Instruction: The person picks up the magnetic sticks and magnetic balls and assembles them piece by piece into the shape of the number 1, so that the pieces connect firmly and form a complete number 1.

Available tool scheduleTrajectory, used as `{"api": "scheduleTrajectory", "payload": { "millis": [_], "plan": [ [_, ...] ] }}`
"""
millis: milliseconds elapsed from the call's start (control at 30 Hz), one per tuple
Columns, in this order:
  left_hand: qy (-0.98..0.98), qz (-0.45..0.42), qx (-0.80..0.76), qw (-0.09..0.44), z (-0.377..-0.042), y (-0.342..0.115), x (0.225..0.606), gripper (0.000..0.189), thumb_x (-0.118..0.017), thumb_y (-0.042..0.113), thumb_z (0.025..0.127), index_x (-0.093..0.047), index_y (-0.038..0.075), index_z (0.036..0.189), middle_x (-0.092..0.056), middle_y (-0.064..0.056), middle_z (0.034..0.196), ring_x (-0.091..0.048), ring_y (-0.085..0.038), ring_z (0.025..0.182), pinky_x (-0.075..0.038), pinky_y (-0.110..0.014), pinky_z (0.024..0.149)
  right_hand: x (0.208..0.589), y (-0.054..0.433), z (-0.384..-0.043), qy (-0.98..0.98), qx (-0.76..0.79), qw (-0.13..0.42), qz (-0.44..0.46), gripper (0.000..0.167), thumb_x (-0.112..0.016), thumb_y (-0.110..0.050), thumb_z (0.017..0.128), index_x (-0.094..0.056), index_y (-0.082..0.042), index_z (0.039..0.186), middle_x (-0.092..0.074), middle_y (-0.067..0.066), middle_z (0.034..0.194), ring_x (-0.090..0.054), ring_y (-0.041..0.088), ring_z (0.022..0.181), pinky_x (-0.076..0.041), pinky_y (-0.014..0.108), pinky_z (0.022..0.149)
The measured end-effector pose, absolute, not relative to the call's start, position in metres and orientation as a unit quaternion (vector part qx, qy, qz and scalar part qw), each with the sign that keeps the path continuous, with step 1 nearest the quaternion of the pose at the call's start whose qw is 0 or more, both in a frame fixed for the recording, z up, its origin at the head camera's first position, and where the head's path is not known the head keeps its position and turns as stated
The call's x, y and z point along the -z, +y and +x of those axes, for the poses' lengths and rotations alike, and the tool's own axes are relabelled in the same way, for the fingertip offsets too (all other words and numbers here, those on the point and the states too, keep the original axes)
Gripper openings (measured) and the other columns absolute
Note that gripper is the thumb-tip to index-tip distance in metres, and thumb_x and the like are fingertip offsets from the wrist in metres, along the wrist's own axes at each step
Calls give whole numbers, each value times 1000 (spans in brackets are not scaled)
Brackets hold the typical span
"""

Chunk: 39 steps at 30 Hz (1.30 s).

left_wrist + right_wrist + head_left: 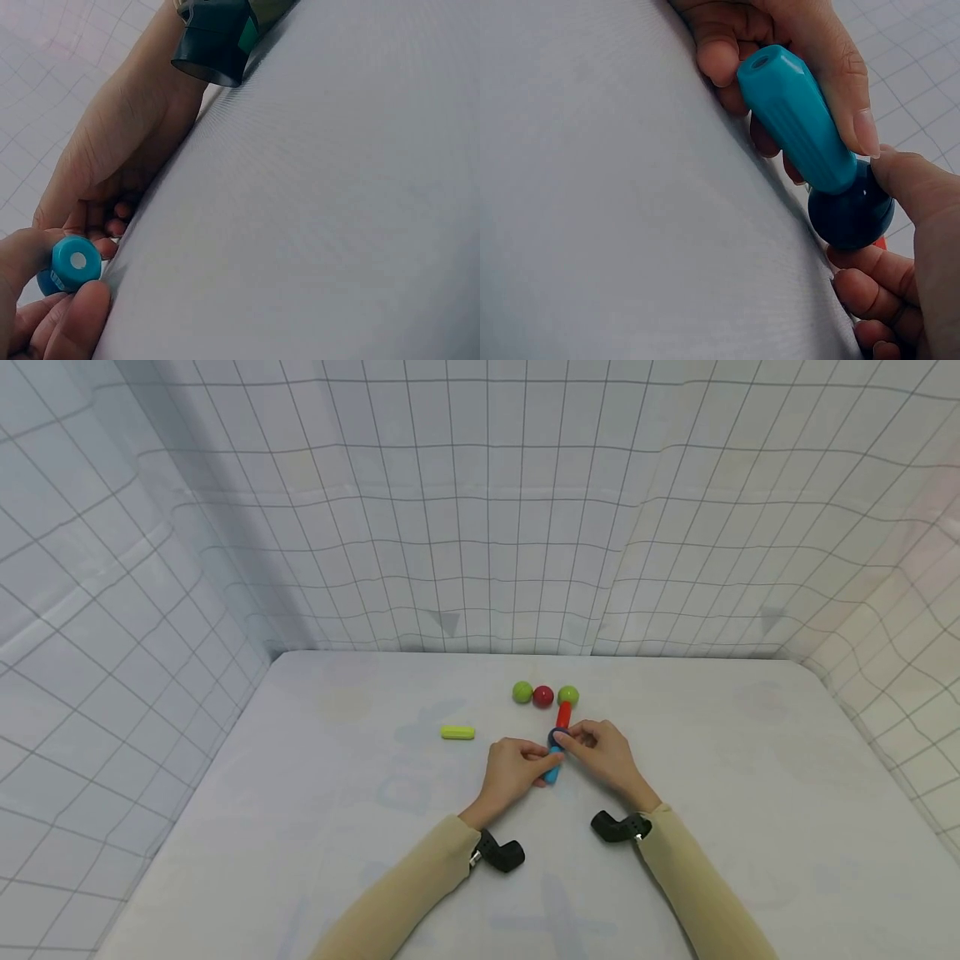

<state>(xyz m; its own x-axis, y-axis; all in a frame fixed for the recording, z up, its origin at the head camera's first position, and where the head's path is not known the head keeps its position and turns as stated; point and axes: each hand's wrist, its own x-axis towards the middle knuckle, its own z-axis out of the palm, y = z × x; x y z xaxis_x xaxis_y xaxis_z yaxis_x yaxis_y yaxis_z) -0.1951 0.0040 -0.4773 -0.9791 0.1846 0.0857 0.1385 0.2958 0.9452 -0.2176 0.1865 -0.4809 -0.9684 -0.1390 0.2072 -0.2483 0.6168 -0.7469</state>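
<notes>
My left hand (513, 772) pinches a blue ridged rod (799, 120) between thumb and fingers. Opposite it, my right hand (602, 757) grips a dark blue ball (851, 210) with its thumb on top and fingers below. The blue rod's upper end meets the ball. On the ball's far side a red rod (564, 715) extends away, reaching up to a green ball (568, 695) in the head view. The left wrist view shows the blue rod's round end (77, 260) between the left thumb and fingers.
A red ball (543, 697) and another green ball (522, 692) sit left of the rod's far end. A yellow-green rod (457, 732) lies alone to the left on the white table (337, 827). Gridded white sheeting (480, 527) rises behind the table's back edge.
</notes>
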Motion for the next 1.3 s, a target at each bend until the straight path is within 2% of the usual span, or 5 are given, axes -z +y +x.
{"api": "scheduleTrajectory", "payload": {
  "millis": [200,567,800,1300],
  "plan": [
    [812,111,-573,12,-194,4,478,33,-76,35,81,-74,3,89,-67,6,63,-62,-9,47,-50,-25,51,482,187,-217,-898,-421,66,108,29,-69,-36,88,-71,-7,87,-55,-1,69,-46,19,72,-35,33,63],
    [832,141,-537,5,-193,3,476,39,-77,38,79,-72,2,93,-57,8,48,-55,-9,38,-45,-22,52,484,188,-217,-900,-418,67,100,28,-70,-35,87,-71,-8,87,-56,-1,70,-47,18,73,-36,33,63],
    [837,148,-527,-4,-193,2,475,36,-76,33,81,-72,0,94,-57,10,49,-55,-7,38,-46,-20,51,482,187,-217,-899,-421,61,99,29,-68,-38,88,-70,-8,87,-55,-1,71,-46,19,73,-36,34,63],
    [831,148,-536,8,-194,1,475,36,-75,33,82,-71,0,96,-57,8,50,-55,-8,38,-44,-20,49,482,186,-218,-899,-422,66,96,29,-69,-37,87,-71,-8,89,-56,0,73,-46,18,74,-36,33,63]
  ]
}}
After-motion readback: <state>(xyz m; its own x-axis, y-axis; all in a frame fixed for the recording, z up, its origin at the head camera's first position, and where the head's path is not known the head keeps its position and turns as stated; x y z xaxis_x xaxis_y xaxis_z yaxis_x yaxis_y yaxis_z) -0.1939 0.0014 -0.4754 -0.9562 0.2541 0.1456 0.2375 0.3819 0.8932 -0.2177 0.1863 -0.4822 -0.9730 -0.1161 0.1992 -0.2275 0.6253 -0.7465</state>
